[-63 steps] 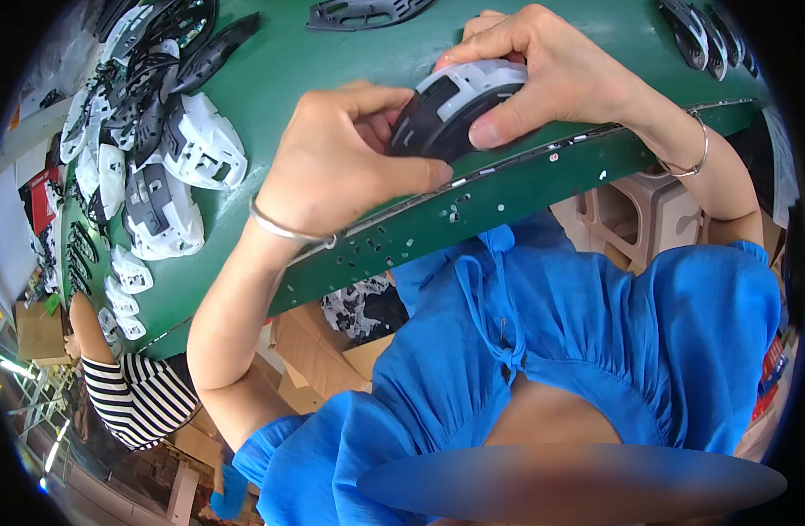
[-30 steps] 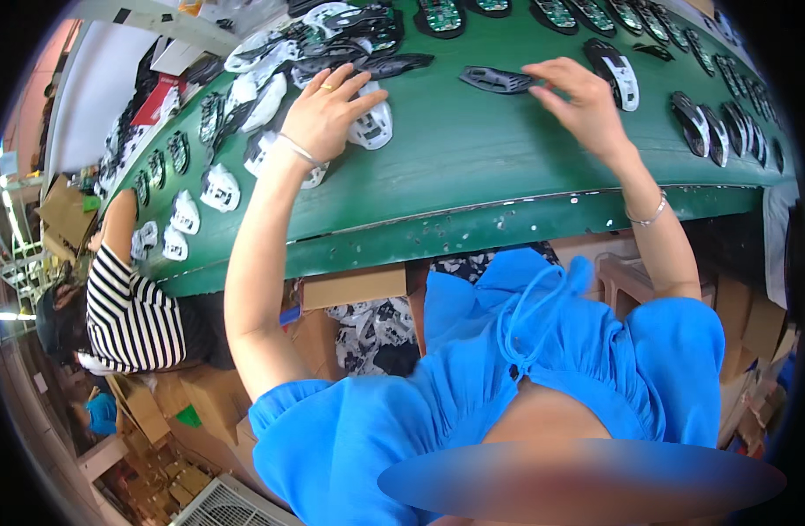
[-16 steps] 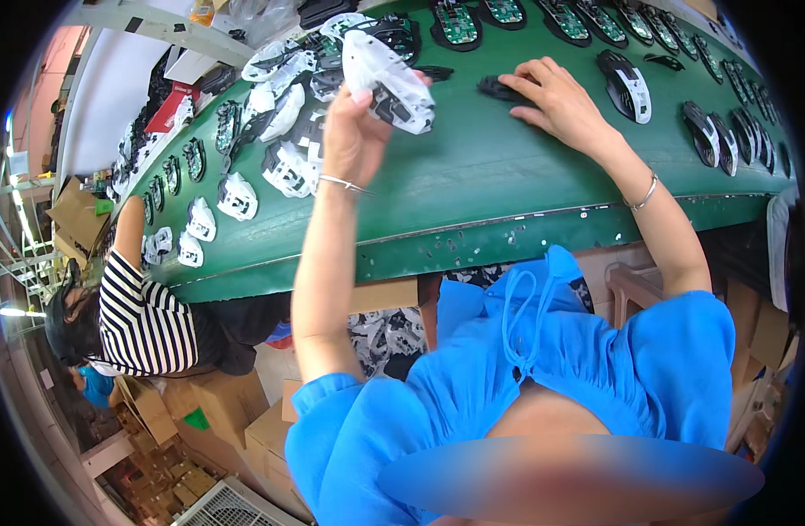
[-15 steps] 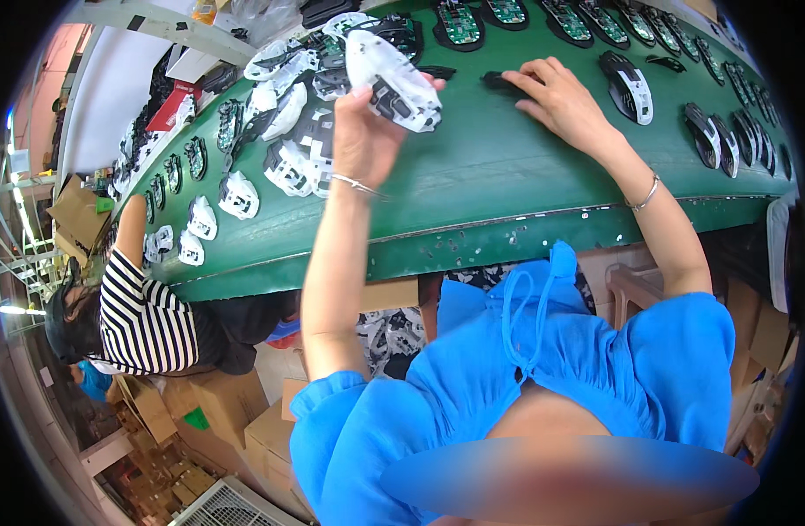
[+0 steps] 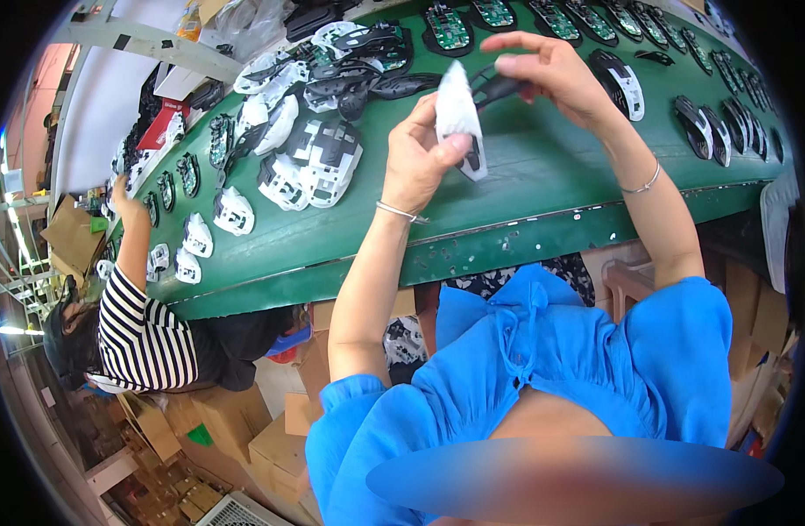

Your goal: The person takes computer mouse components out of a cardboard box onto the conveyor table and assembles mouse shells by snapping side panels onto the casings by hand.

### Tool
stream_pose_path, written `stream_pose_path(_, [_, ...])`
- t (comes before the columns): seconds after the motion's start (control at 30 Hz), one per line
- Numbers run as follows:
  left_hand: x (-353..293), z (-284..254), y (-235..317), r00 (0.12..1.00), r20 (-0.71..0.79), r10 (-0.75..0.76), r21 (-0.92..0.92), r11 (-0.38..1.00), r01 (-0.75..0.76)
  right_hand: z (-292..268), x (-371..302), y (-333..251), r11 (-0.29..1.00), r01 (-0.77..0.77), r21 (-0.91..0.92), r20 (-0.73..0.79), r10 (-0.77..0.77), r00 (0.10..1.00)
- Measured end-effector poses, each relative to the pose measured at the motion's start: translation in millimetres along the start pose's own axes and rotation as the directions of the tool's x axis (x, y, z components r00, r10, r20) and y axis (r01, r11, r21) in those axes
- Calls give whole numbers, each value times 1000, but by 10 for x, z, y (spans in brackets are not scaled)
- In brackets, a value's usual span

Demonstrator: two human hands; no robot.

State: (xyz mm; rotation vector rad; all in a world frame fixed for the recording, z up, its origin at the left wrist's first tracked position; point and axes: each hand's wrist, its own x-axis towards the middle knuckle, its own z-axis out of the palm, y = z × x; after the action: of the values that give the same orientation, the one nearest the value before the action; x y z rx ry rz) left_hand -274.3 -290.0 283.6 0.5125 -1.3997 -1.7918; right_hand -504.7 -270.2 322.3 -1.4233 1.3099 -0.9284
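My left hand (image 5: 413,167) grips a white computer mouse shell (image 5: 456,110), tilted on its edge above the green bench, with the thumb against its lower end. My right hand (image 5: 564,81) is beside it, fingers bent around a small black plastic mouse part (image 5: 500,88). That part is close to the shell's right side; whether they touch, I cannot tell. To the left lie loose white-and-black mouse shells (image 5: 325,153). Dark mouse parts (image 5: 407,85) lie just beyond my left hand.
Mouse bases with green circuit boards (image 5: 448,28) line the far side of the green bench (image 5: 420,230). Black-and-white mice (image 5: 620,83) stand on the right. A co-worker in a striped shirt (image 5: 152,337) sits at the left, near cardboard boxes (image 5: 231,421).
My left hand has moved right and turned the shell on edge. My right hand has lifted the black part off the bench and brought it left, beside the shell.
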Motion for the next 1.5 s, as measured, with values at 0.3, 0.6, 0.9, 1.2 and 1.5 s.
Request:
stream_pose_path(0.3, [-52,104,-100,988,-149,27,-58,998,-36,567,-4,217,965,139,223,-411,-36,911])
stream_pose_path(0.6, [-81,37,-11,926,-248,-284,-305,930,203,634,-262,-173,959,262,112,-258,-227,939])
stream_pose_path(0.9, [-91,-47,-173,956,-212,-204,-48,979,198,790,-149,-184,902,308,-303,-150,-365,919])
stream_pose_path(1.2, [-147,-57,-107,955,-267,126,417,909,-3,804,-198,-156,944,151,-294,-193,-213,958])
stream_pose_path(1.5, [-180,-22,-57,991,-55,124,451,889,-86,354,-266,-272,976,186,113,80,-196,977])
